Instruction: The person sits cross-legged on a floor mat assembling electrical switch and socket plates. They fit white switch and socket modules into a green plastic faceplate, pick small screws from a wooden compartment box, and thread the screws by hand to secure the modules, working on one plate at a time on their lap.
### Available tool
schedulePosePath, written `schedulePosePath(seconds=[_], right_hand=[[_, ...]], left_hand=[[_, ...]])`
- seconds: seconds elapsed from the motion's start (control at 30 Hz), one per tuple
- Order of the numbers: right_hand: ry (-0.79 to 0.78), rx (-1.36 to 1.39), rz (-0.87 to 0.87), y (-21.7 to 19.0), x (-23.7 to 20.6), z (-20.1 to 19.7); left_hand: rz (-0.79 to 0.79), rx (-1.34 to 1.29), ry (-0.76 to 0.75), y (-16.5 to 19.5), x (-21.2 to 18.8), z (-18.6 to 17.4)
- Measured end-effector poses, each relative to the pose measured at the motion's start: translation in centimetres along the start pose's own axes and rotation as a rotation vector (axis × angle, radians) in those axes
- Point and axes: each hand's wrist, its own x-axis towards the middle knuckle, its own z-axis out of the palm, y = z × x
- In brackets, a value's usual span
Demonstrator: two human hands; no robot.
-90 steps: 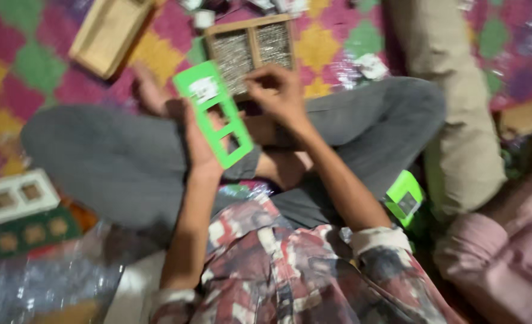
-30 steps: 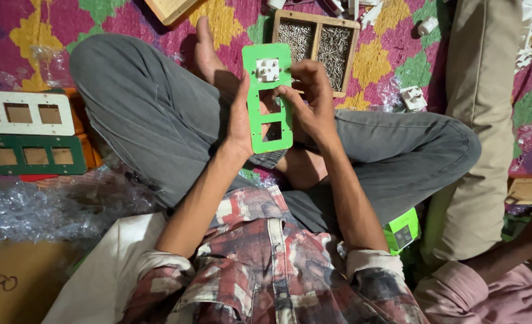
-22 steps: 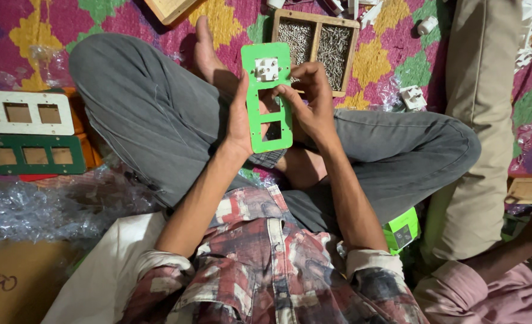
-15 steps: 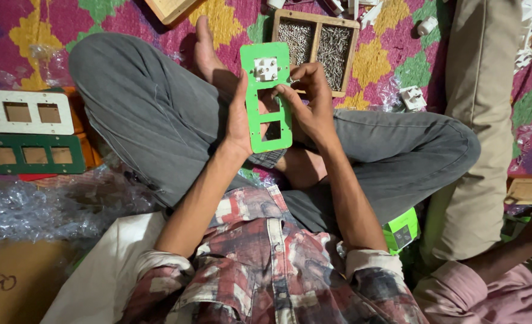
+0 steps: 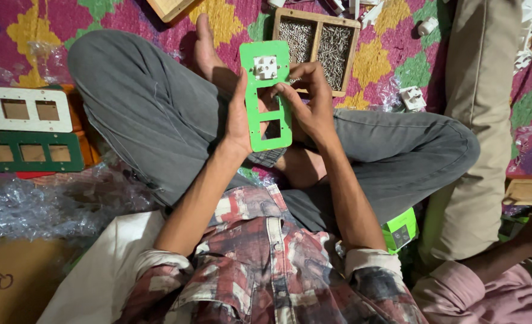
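I sit cross-legged and hold a green plastic plate with three square windows upright over my lap. A white square socket part sits in its top window. My left hand grips the plate's left edge. My right hand holds its right edge, with the fingertips curled at the middle window just under the white part. The two lower windows are open holes.
A wooden tray with two compartments of small screws lies behind the plate. White and dark green plates lie at left over crinkled clear plastic. Loose white parts lie on the patterned mat. Another person's arm rests at lower right.
Three seconds ago the plate was tilted and bare while my right hand was at the screw tray. For the last second both hands have held the plate with the white part almost still.
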Motion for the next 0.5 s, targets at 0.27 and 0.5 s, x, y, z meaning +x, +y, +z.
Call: schedulePosePath(seconds=[0.27,0.5], right_hand=[[-0.009,-0.109,0.035,1.0,-0.5,-0.3],[-0.034,-0.226,-0.041,0.7,-0.3,-0.3]], left_hand=[[0.019,0.011,-0.011,-0.1,0.0,-0.4],[-0.03,-0.041,-0.02,0.0,0.0,-0.5]])
